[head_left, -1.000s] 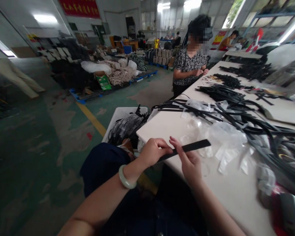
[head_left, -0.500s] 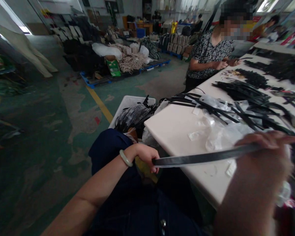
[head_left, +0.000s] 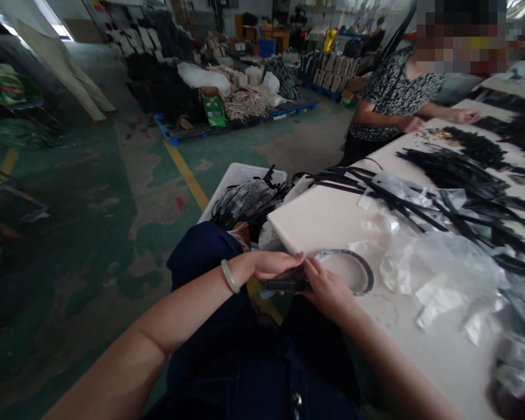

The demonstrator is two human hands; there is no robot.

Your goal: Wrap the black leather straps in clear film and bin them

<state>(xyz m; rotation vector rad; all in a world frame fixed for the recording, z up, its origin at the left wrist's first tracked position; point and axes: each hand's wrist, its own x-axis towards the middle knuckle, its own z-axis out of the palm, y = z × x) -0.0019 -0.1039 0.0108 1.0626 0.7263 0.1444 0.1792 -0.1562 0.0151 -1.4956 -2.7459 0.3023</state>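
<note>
Entry, standing near the table corner. The wearer's two hands meet over the edge of the white table [head_left: 324, 217]. Left hand [head_left: 275, 266]: fingers nearly straight and together, laid over the work, a pale bangle [head_left: 230, 276] at the wrist. Whether its thumb pinches anything is hidden from me. Right hand [head_left: 330, 291]: fingers bent and closed on a black strap [head_left: 369, 273], tips touching those of the left.

Reason for the hold, as I judge it: the strap looks springy, so a grip from both sides would stop the curve opening out. Holding it close in front of the body, over the knees, probably keeps it clear of the clutter and easy to see.

Position of the strap: one doubled or bunched part sits directly below the left fingers and runs into the right hand's grip. The rest bows out beyond the right hand in a wide loop. Cannot tell if the loop rests on the tabletop or hangs just above it.

Surroundings: crumpled clear plastic [head_left: 450, 262] to the right of the right hand, apart from it; strap pile [head_left: 452, 169] farther ahead on that side, presumably kept within reach. Ahead of the left hand, beside the table, a white bin [head_left: 221, 188] holds dark bundles [head_left: 249, 201].
</note>
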